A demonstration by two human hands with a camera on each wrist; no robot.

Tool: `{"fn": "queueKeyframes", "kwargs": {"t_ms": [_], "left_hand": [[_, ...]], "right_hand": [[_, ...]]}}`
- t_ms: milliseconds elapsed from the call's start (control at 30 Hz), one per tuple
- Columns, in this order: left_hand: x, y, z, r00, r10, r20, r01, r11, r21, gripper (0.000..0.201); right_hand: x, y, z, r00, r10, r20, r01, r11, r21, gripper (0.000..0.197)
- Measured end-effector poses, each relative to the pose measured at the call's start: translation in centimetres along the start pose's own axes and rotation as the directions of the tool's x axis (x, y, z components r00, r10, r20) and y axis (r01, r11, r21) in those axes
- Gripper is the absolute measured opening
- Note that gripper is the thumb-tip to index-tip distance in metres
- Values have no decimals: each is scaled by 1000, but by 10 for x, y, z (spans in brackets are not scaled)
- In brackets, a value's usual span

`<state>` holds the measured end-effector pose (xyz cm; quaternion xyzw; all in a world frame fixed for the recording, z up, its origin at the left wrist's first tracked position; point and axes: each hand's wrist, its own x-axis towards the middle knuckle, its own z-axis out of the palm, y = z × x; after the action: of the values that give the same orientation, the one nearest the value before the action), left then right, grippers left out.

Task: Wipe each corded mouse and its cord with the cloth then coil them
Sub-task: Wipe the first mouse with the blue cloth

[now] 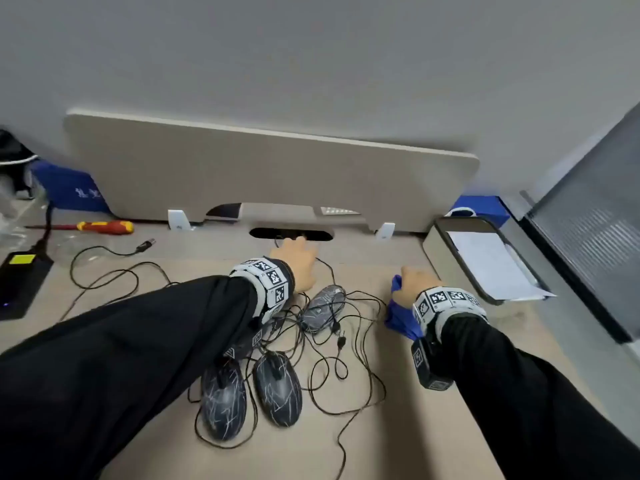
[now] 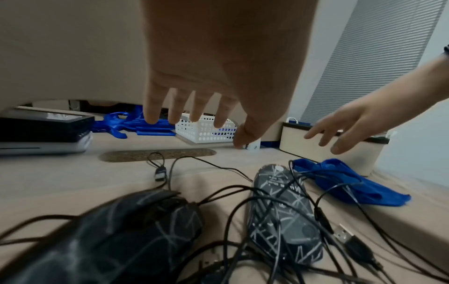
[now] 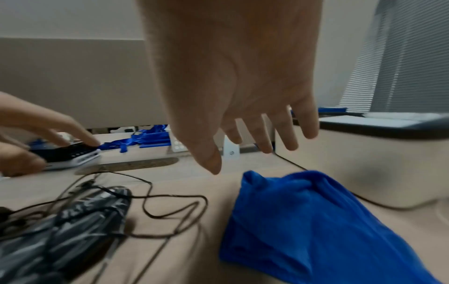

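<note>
Three dark mice with pale scratch-like lines lie on the beige desk among tangled black cords (image 1: 349, 358). Two mice (image 1: 223, 398) (image 1: 277, 388) sit side by side near me. A third mouse (image 1: 323, 308) (image 2: 282, 211) lies upside down farther back. The crumpled blue cloth (image 1: 401, 317) (image 3: 303, 221) lies to its right. My left hand (image 1: 298, 252) (image 2: 201, 126) hovers open past the third mouse, near the cable slot, fingers spread and holding nothing. My right hand (image 1: 410, 280) (image 3: 243, 153) hangs open just above the cloth, apart from it.
A beige divider panel (image 1: 270, 174) closes the desk's back. A tray box with paper (image 1: 485, 258) stands at the right, and a red-yellow screwdriver (image 1: 105, 226) and a black power adapter (image 1: 20, 282) lie at the left. A white basket (image 2: 206, 132) sits behind the panel.
</note>
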<state>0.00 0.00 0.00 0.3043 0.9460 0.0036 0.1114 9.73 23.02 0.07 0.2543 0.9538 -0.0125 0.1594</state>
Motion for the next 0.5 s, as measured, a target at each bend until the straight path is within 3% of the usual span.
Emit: {"fn": "queueKeyframes", "kwargs": {"t_ms": [167, 300, 500], "left_hand": [[21, 13, 27, 1000, 7, -18, -9, 998, -63, 36], [18, 25, 50, 999, 9, -47, -12, 999, -49, 39], [-26, 38, 62, 991, 41, -129, -57, 991, -125, 27]], "right_hand": [[6, 23, 50, 991, 90, 102, -100, 991, 92, 23], [0, 26, 66, 991, 135, 14, -135, 985, 107, 50], [-42, 26, 86, 995, 77, -64, -63, 978, 200, 36]]}}
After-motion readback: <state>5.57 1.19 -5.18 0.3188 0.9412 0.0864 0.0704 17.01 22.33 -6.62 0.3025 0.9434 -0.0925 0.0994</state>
